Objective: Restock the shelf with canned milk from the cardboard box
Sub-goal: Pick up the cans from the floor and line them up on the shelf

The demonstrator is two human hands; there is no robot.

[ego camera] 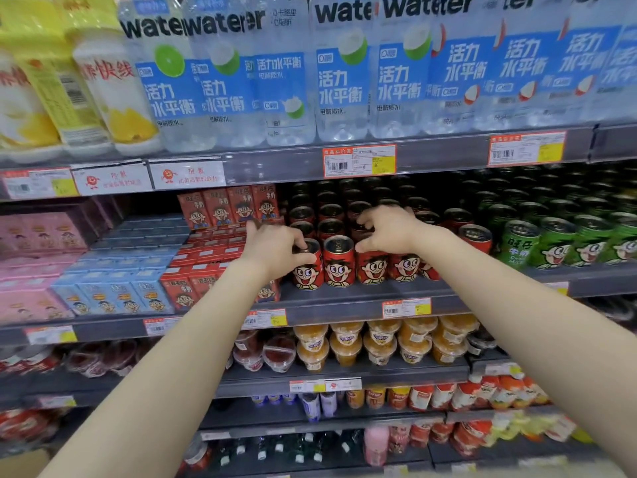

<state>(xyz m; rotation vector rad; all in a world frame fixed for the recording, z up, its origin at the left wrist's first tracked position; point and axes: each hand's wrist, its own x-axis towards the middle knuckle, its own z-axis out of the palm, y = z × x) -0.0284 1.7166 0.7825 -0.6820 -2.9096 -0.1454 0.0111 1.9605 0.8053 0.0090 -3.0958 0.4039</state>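
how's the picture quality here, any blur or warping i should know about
Head view: the wide lens bows the shelf edge and stretches the water bottles; the pink cartons at far left are smeared, while the red cans by the left hand and right hand look fairly sharp; lighting is even.

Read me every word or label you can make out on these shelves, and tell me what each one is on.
"water": clear bottles, top shelf.
"活力水平衡": their blue labels.
"快线": white bottle, top left.
"旺仔牛奶": red cartons.
"旺仔牛奶": green cans.
"抱歉": shelf-edge sign; its smaller line is blurred.
No readable words on the red cans, only a cartoon face.
The price tags are too blurred to read.
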